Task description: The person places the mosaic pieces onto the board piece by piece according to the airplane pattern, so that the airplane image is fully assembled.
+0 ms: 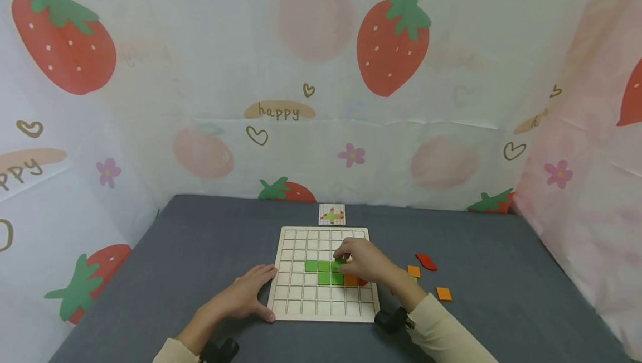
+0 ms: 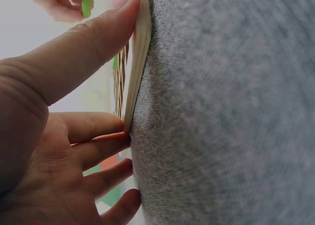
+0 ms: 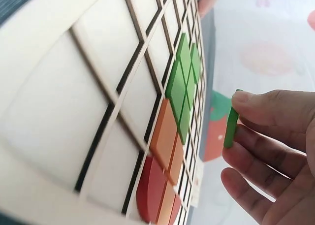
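A pale wooden grid board (image 1: 301, 296) lies on the grey table. Several green square tiles (image 1: 317, 266) fill cells in its middle, with an orange tile (image 1: 350, 280) and a red piece (image 1: 362, 282) beside them. My right hand (image 1: 346, 260) hovers over the board and pinches a green square tile (image 3: 230, 126) on edge between thumb and fingers, just above the placed green tiles (image 3: 184, 80). My left hand (image 1: 261, 293) rests flat at the board's near left corner. Its thumb (image 2: 98, 38) presses the board's edge (image 2: 140, 52) and its fingers lie straight on the cloth.
Loose pieces lie right of the board: a red curved piece (image 1: 426, 261) and two orange tiles (image 1: 413, 271) (image 1: 443, 294). A small pattern card (image 1: 332, 214) sits behind the board. Strawberry-print curtains close in the table at the back and both sides.
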### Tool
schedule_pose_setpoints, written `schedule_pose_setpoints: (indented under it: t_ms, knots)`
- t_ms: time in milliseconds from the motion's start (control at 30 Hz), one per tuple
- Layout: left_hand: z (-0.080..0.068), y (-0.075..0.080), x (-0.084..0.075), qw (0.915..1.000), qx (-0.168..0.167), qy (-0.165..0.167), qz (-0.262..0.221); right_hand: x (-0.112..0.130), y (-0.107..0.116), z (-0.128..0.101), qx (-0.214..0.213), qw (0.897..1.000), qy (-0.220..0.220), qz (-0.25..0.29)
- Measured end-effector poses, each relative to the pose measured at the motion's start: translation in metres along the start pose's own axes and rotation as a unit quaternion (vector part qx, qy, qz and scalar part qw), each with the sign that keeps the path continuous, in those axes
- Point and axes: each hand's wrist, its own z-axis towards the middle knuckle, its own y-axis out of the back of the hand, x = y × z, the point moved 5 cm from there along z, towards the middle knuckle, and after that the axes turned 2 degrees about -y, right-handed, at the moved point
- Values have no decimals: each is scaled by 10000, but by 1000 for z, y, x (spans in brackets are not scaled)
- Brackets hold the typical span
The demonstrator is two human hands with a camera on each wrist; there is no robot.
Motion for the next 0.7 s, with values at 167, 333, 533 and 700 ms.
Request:
schedule_pose_setpoints:
  t_ms: [167,333,533,700]
  knots:
    - [0,0,-1,10000,14,12,-5,7,-5,7,109,9999,42,40]
    - [1,1,0,10000,8,64,7,16,-9,13,137,9998,164,9]
    - [2,1,1,10000,2,11,3,26,-16,20,202,9995,254,23]
    - [1,1,0,10000,-14,-35,-16,31,-25,28,224,9990,362,-117]
